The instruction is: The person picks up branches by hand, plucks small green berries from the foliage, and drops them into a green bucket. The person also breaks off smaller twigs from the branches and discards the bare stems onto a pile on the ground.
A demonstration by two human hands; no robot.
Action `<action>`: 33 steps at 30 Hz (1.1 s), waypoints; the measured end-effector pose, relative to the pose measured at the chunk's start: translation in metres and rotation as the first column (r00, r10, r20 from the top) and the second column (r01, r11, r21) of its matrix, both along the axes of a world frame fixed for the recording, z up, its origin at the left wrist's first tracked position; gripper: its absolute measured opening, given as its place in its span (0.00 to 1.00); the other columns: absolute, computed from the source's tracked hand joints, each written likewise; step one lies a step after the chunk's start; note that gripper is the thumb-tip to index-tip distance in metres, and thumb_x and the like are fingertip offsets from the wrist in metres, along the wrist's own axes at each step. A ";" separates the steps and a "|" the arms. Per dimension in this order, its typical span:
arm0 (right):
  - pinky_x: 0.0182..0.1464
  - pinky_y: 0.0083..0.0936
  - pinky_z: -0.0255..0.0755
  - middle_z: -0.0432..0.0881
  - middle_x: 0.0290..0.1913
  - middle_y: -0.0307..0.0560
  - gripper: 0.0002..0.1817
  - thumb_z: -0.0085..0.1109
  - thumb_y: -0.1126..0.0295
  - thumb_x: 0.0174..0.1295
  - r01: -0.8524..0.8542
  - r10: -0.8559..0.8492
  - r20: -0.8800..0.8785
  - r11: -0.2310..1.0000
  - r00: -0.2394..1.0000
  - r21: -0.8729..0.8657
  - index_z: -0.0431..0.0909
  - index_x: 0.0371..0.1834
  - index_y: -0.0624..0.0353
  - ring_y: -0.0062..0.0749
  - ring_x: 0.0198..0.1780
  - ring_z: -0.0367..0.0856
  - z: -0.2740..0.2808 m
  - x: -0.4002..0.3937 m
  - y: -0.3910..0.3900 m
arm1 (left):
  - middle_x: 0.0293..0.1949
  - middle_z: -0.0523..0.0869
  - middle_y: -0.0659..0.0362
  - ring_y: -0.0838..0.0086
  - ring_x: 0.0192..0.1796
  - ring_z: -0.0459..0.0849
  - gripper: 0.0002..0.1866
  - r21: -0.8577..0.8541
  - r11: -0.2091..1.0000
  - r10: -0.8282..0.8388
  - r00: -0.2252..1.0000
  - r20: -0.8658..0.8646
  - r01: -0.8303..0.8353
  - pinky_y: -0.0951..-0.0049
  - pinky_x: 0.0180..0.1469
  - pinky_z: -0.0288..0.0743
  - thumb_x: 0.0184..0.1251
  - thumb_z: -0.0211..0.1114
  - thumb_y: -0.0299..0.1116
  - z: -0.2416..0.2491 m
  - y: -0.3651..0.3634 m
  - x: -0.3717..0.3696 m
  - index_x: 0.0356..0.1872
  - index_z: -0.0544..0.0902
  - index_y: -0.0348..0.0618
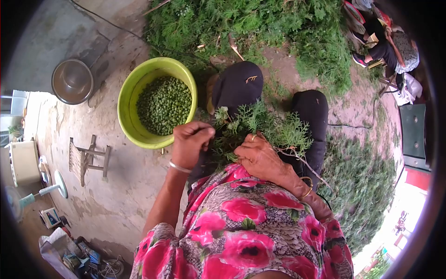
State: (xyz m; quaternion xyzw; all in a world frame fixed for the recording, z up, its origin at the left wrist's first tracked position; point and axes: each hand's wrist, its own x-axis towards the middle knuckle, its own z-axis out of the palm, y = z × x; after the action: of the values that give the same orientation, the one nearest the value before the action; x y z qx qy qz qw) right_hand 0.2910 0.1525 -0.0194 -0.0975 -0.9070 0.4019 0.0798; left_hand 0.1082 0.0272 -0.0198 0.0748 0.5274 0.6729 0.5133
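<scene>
A leafy green branch (290,132) lies across my lap, between and over my knees, its bare stem running down to the right. My right hand (260,156) is closed around part of it, and the leaves hide some of the fingertips. Beside the near rim of a yellow-green basin (124,109), my left hand (189,139) has its fingers curled together; what they hold, if anything, is too small to tell. Many small round green cones (165,104) fill the bottom of the basin.
Cut green branches (241,23) are heaped ahead, and more greenery (357,186) spreads at the right. A metal bowl (72,82) and a small wooden stool (88,160) stand at the left. Another person's legs (383,51) show at the upper right.
</scene>
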 end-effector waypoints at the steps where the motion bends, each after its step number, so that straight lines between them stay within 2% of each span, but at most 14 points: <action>1: 0.51 0.40 0.65 0.74 0.25 0.44 0.03 0.54 0.75 0.47 -0.001 0.001 -0.004 1.000 1.000 -0.010 0.76 0.26 0.57 0.40 0.39 0.72 0.001 0.000 0.000 | 0.31 0.84 0.54 0.73 0.29 0.82 0.09 -0.054 0.990 -0.140 0.864 -0.483 0.130 0.74 0.32 0.77 0.53 0.65 0.23 0.000 0.004 0.003 0.37 0.81 0.35; 2: 0.51 0.40 0.65 0.74 0.25 0.44 0.03 0.54 0.75 0.47 0.000 0.000 -0.004 1.000 1.000 -0.009 0.76 0.26 0.57 0.40 0.39 0.72 0.000 0.000 0.000 | 0.32 0.85 0.55 0.72 0.32 0.83 0.12 -0.164 0.963 -0.251 0.494 -0.832 0.214 0.75 0.37 0.78 0.50 0.66 0.21 0.000 0.007 0.004 0.39 0.82 0.36; 6: 0.51 0.40 0.64 0.74 0.25 0.44 0.03 0.54 0.75 0.48 -0.007 0.007 0.012 1.000 1.000 -0.007 0.76 0.26 0.57 0.40 0.39 0.72 0.001 0.001 0.000 | 0.37 0.84 0.50 0.67 0.39 0.84 0.19 -0.242 0.885 -0.418 0.450 -0.790 0.397 0.74 0.44 0.75 0.43 0.62 0.19 0.010 0.011 0.005 0.43 0.80 0.35; 9: 0.51 0.41 0.64 0.74 0.25 0.44 0.03 0.55 0.75 0.48 -0.011 0.011 0.025 1.000 1.000 -0.004 0.76 0.27 0.57 0.41 0.40 0.72 0.000 0.002 0.000 | 0.40 0.84 0.51 0.66 0.41 0.84 0.23 -0.334 0.865 -0.475 0.398 -0.785 0.374 0.74 0.45 0.76 0.41 0.62 0.18 0.011 0.014 0.007 0.45 0.79 0.39; 13: 0.52 0.42 0.63 0.75 0.26 0.45 0.03 0.55 0.74 0.49 0.008 -0.008 0.019 1.000 1.000 -0.001 0.76 0.28 0.57 0.42 0.41 0.72 -0.002 0.001 -0.002 | 0.41 0.83 0.51 0.61 0.43 0.84 0.23 -0.300 0.877 -0.431 0.341 -0.835 0.375 0.73 0.46 0.76 0.42 0.60 0.17 0.001 0.013 0.009 0.46 0.78 0.38; 16: 0.52 0.43 0.63 0.75 0.26 0.45 0.03 0.55 0.74 0.49 0.008 -0.006 0.042 0.999 0.999 -0.035 0.76 0.28 0.57 0.43 0.41 0.71 -0.002 0.001 -0.001 | 0.40 0.83 0.50 0.59 0.43 0.84 0.21 -0.165 0.908 -0.315 0.368 -0.875 0.385 0.71 0.45 0.76 0.43 0.58 0.17 0.001 0.015 0.010 0.45 0.78 0.37; 19: 0.52 0.44 0.63 0.75 0.26 0.46 0.03 0.55 0.74 0.48 0.005 -0.002 0.067 0.999 0.998 -0.036 0.75 0.28 0.57 0.45 0.40 0.72 0.000 0.000 -0.001 | 0.40 0.83 0.48 0.57 0.43 0.83 0.20 -0.214 0.890 -0.356 0.321 -0.878 0.402 0.70 0.45 0.76 0.43 0.58 0.17 0.006 0.018 0.010 0.44 0.78 0.37; 21: 0.52 0.44 0.63 0.75 0.26 0.47 0.03 0.55 0.74 0.48 0.005 -0.003 0.080 1.000 0.997 -0.029 0.75 0.27 0.57 0.46 0.40 0.72 0.000 0.000 -0.001 | 0.37 0.83 0.48 0.55 0.42 0.83 0.19 -0.259 0.850 -0.393 0.226 -0.891 0.458 0.68 0.42 0.76 0.44 0.58 0.17 0.004 0.020 0.009 0.43 0.78 0.37; 23: 0.53 0.44 0.63 0.76 0.26 0.48 0.04 0.54 0.75 0.47 0.007 -0.005 0.093 1.000 0.996 -0.023 0.75 0.27 0.58 0.47 0.40 0.72 0.001 0.000 0.000 | 0.35 0.82 0.47 0.53 0.40 0.82 0.18 -0.282 0.840 -0.418 0.223 -0.881 0.463 0.66 0.40 0.76 0.43 0.59 0.18 0.009 0.021 0.008 0.41 0.77 0.37; 25: 0.44 0.40 0.67 0.74 0.24 0.47 0.03 0.53 0.77 0.44 0.012 -0.012 0.056 1.000 0.998 -0.016 0.74 0.25 0.61 0.46 0.37 0.72 0.004 -0.002 0.000 | 0.32 0.82 0.47 0.51 0.37 0.82 0.16 -0.306 0.829 -0.444 0.218 -0.869 0.468 0.64 0.38 0.76 0.43 0.59 0.18 0.010 0.020 0.007 0.39 0.77 0.37; 26: 0.44 0.40 0.67 0.74 0.24 0.47 0.03 0.53 0.77 0.44 0.013 -0.012 0.057 1.000 0.998 -0.015 0.74 0.25 0.61 0.46 0.37 0.72 0.004 -0.003 0.001 | 0.30 0.81 0.47 0.49 0.35 0.81 0.15 -0.308 0.825 -0.443 0.202 -0.873 0.474 0.61 0.36 0.75 0.43 0.59 0.18 0.009 0.019 0.006 0.37 0.76 0.37; 28: 0.55 0.44 0.63 0.76 0.27 0.51 0.04 0.52 0.75 0.47 0.004 0.006 0.186 0.999 0.983 -0.054 0.76 0.27 0.59 0.48 0.42 0.73 0.005 -0.003 0.002 | 0.28 0.80 0.47 0.48 0.32 0.80 0.14 -0.309 0.820 -0.442 0.188 -0.877 0.483 0.59 0.34 0.74 0.43 0.59 0.19 0.006 0.018 0.006 0.35 0.75 0.37; 30: 0.55 0.44 0.63 0.76 0.27 0.52 0.05 0.52 0.75 0.47 0.008 0.003 0.189 0.998 0.982 -0.058 0.76 0.28 0.59 0.48 0.42 0.73 0.005 -0.003 0.003 | 0.27 0.78 0.43 0.48 0.35 0.80 0.10 -0.397 0.807 -0.471 0.070 -0.880 0.437 0.54 0.38 0.73 0.43 0.56 0.19 0.000 0.015 0.008 0.31 0.70 0.34; 33: 0.55 0.44 0.63 0.75 0.29 0.53 0.05 0.52 0.76 0.48 0.019 -0.009 0.154 0.998 0.988 -0.064 0.76 0.28 0.60 0.48 0.43 0.73 0.000 -0.002 0.000 | 0.26 0.77 0.42 0.46 0.33 0.78 0.09 -0.451 0.773 -0.517 0.031 -0.855 0.446 0.53 0.37 0.72 0.44 0.54 0.19 0.005 0.010 0.007 0.30 0.69 0.34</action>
State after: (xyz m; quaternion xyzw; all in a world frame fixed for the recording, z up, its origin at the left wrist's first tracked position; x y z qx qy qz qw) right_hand 0.2887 0.1527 -0.0194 -0.1371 -0.8960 0.4222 0.0090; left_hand 0.1149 0.0377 -0.0145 0.6259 0.6860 0.2495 0.2748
